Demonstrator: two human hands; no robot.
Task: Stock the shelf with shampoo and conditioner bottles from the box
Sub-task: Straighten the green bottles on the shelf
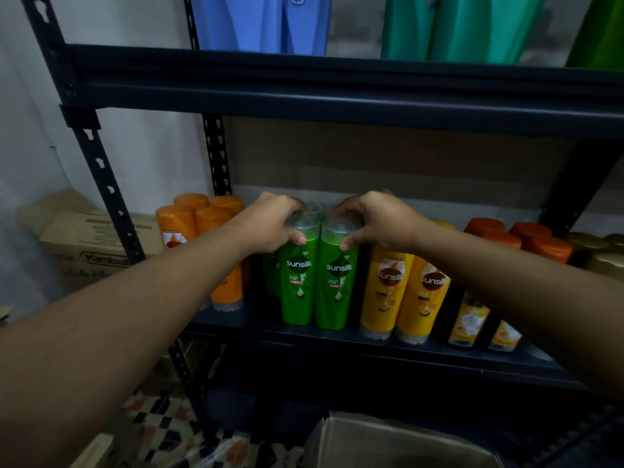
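Two green Sunsilk bottles stand side by side, cap down, on the dark metal shelf (388, 349). My left hand (273, 224) grips the upper end of the left green bottle (299, 282). My right hand (374, 221) grips the upper end of the right green bottle (336, 288). More green bottles stand behind them, mostly hidden. The cardboard box (388, 444) sits open below, at the bottom edge of the view.
Orange bottles (199, 224) stand left of the green ones. Yellow Sunsilk bottles (405, 292), dark bottles with yellow labels (469, 319), orange-red caps (526, 238) and gold caps (604, 258) fill the right side. A Kimball carton (91, 244) lies beyond the left upright. The upper shelf beam (337, 96) hangs overhead.
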